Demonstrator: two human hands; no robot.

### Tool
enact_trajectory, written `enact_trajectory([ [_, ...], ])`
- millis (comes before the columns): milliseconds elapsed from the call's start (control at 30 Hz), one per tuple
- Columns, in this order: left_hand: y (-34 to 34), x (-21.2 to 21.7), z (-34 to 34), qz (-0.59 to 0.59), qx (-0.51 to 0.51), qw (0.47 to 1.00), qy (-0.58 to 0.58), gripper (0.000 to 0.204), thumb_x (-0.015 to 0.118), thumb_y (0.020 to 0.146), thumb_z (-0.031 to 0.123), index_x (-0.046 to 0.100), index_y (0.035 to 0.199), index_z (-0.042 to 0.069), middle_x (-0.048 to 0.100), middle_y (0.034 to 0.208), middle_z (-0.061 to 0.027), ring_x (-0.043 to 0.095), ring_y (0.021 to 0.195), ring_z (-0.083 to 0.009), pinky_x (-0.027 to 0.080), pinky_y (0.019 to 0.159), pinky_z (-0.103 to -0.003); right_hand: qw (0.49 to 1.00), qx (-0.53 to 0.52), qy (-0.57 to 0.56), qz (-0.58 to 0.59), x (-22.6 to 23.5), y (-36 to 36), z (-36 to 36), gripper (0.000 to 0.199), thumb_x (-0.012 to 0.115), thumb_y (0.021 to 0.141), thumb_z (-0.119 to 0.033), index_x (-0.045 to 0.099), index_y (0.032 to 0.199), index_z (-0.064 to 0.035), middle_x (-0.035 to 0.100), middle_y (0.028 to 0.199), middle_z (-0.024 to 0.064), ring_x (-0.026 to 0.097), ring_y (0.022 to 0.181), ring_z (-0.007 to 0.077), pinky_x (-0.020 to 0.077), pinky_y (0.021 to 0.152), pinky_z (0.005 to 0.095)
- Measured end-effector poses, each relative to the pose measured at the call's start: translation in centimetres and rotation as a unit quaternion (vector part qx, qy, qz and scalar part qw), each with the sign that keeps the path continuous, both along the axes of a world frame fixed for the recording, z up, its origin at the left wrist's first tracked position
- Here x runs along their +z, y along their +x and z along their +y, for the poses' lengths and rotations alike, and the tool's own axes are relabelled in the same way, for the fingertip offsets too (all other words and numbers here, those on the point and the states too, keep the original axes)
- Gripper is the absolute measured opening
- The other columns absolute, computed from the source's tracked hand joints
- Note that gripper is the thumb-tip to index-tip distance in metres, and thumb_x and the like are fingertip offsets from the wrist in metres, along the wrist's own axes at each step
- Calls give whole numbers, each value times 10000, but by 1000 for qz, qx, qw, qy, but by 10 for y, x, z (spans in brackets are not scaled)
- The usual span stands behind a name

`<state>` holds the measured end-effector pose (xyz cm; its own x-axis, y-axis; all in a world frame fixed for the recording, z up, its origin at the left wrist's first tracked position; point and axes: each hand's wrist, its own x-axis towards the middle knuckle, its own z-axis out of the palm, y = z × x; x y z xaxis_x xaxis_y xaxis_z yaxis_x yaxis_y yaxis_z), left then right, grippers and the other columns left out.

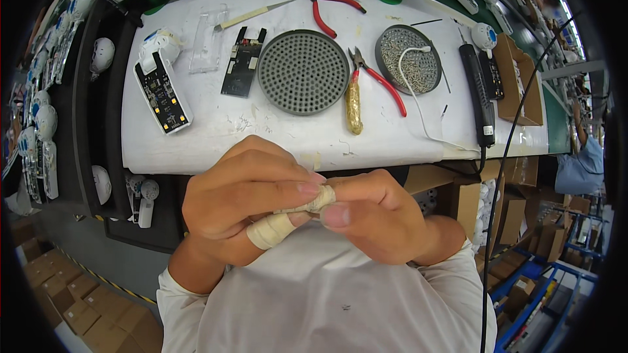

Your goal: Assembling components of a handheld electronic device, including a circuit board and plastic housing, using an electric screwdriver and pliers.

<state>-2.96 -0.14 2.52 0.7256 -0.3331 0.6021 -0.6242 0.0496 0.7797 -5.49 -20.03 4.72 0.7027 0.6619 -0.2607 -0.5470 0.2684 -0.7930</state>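
Note:
Above my lap, in front of the table's near edge, my two hands meet. My left hand [245,193] has its fingers bent together, and its thumb wears a band of beige tape [270,230]. Between the hands is a wrapped bit of beige finger tape [322,199]; whether a fingertip is inside it I cannot tell. My right hand [386,219] pinches this tape between thumb and index finger, and the left fingers press on it from the other side. Nearest on the table is a round grey perforated dish [303,72].
Across the white-covered table [275,137] lie a white device with a circuit board [162,95], a black board [243,64], gold-and-red cutters [354,101], red pliers [320,13], a dish of screws [409,59] and a black electric screwdriver [476,88]. A black cable [502,176] hangs at right.

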Motion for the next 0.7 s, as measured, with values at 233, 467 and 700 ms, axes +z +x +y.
enact_trajectory([
  [233, -3, -7, 0, 78, -15, 996, -30, 235, 743, 811, 192, 680, 949, 13, 679, 863, -129, 556, 714, -203, 451, 626, -304, 990, -15, 113, 83, -4, 2, 1, 353, 431, 924, -42, 578, 1207, 110, 576, 1232, 248, 531, 1169, 338, 419, 989, 486],
  [467, 0, -5, 2, 141, -85, 982, -95, 190, 670, 812, 17, 692, 985, -57, 667, 913, -167, 593, 731, -194, 485, 608, -282, 988, -1, 133, 83, -6, 0, 3, 390, 417, 936, -91, 553, 1229, 129, 562, 1247, 264, 520, 1189, 367, 415, 998, 514],
  [700, -4, -8, 0, 217, -130, 953, -169, 180, 613, 850, -2, 665, 997, -93, 635, 925, -193, 598, 723, -172, 487, 568, -251, 983, -5, 161, 91, -7, -1, 5, 398, 420, 938, -99, 546, 1242, 125, 550, 1252, 276, 560, 1130, 398, 423, 986, 513],
])
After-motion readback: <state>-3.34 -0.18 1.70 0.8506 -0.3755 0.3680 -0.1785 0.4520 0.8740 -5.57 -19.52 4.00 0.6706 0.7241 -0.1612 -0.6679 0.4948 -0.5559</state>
